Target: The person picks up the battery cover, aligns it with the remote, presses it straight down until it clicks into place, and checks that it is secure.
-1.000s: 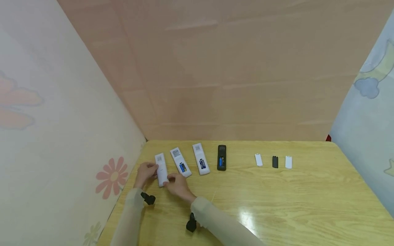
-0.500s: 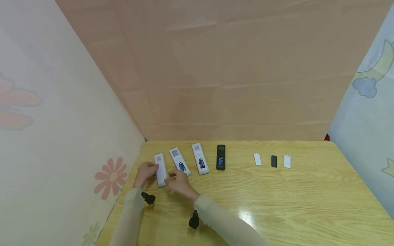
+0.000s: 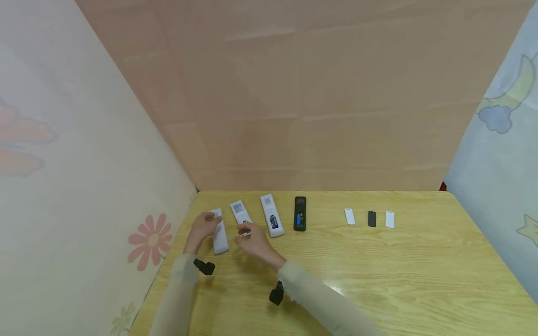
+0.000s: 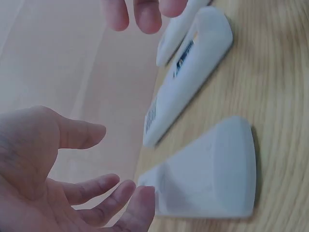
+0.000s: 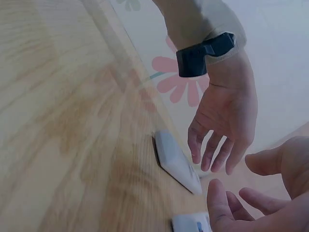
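The leftmost white remote control (image 3: 220, 240) lies back up on the table, its battery cover on. My left hand (image 3: 203, 229) hovers at its far end, fingers parted from the thumb and holding nothing, as the left wrist view shows. My right hand (image 3: 257, 243) is over the near end of a second white remote (image 3: 238, 210), hiding part of its battery bay. In the right wrist view the right hand's fingers (image 5: 219, 203) are spread and grip nothing. A third white remote (image 3: 269, 207) and a black remote (image 3: 300, 205) lie farther right, bays uncovered with batteries inside.
Two white battery covers (image 3: 350, 216) and a black battery cover (image 3: 371, 219) lie in a row on the right of the wooden table (image 3: 399, 266). A flowered wall (image 3: 105, 186) borders the left side, and a brownish backdrop (image 3: 319, 116) stands behind.
Both hands have let go of the leftmost remote. My right hand has moved right, over the second remote; my left has risen toward the far end of the first. The view has shifted slightly.
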Available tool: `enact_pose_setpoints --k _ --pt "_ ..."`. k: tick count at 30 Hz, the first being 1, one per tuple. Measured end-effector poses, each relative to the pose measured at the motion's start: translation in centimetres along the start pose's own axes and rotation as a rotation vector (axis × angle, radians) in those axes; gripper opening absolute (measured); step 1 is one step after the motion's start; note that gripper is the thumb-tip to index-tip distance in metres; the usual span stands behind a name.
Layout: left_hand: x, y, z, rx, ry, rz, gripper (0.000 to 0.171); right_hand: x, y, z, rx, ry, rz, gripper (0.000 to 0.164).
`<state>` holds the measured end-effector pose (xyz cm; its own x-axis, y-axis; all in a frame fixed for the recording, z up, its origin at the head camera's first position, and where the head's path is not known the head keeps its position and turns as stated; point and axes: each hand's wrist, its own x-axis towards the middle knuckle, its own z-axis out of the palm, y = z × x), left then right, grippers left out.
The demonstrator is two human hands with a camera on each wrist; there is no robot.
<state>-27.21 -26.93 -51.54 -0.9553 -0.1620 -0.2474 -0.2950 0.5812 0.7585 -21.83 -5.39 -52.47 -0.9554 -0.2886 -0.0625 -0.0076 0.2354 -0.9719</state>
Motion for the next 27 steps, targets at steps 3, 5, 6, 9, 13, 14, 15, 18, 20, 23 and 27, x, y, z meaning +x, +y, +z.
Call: enact_pose_setpoints --k 3,5,6,9,13,14,15,18,20,23,27 --pt "-0.2 0.6 0.3 -0.043 -0.020 0.017 0.063 -0.1 0.0 -1.2 -0.012 0.000 -0.022 0.040" --pt "-0.4 0.9 0.6 -0.069 -0.034 0.025 0.063 -0.1 -0.1 -2.0 -0.030 0.006 -0.043 0.040" --pt "-0.4 1.0 0.7 -0.078 -0.039 0.027 0.063 -0.1 -0.1 -2.4 -0.035 0.009 -0.053 0.040" --pt "-0.5 1.3 0.9 -0.087 -0.051 0.042 0.063 -0.3 0.0 -3.6 -0.052 0.013 -0.059 0.039" --pt "-0.5 1.7 1.2 -0.102 -0.066 0.054 0.064 -0.4 0.3 -5.0 -0.033 0.049 -0.065 0.038" --pt "-0.4 1.7 1.3 -0.108 -0.069 0.055 0.064 -0.4 0.4 -5.3 -0.024 0.061 -0.071 0.038" --pt "-0.4 1.8 1.3 -0.115 -0.074 0.060 0.064 -0.5 0.5 -5.5 -0.011 0.069 -0.072 0.037" --pt "-0.3 2.1 1.6 -0.121 -0.083 0.059 0.064 -0.6 0.8 -6.2 0.000 0.090 -0.072 0.035" --pt "-0.3 2.3 1.8 -0.118 -0.082 0.052 0.064 -0.7 1.0 -6.7 0.002 0.099 -0.072 0.035" --pt "-0.1 2.4 2.1 -0.102 -0.081 0.045 0.064 -1.0 1.4 -7.5 -0.023 0.117 -0.071 0.033" --pt "0.2 2.3 2.5 -0.086 -0.087 0.045 0.065 -1.4 2.0 -8.4 -0.078 0.135 -0.080 0.032"
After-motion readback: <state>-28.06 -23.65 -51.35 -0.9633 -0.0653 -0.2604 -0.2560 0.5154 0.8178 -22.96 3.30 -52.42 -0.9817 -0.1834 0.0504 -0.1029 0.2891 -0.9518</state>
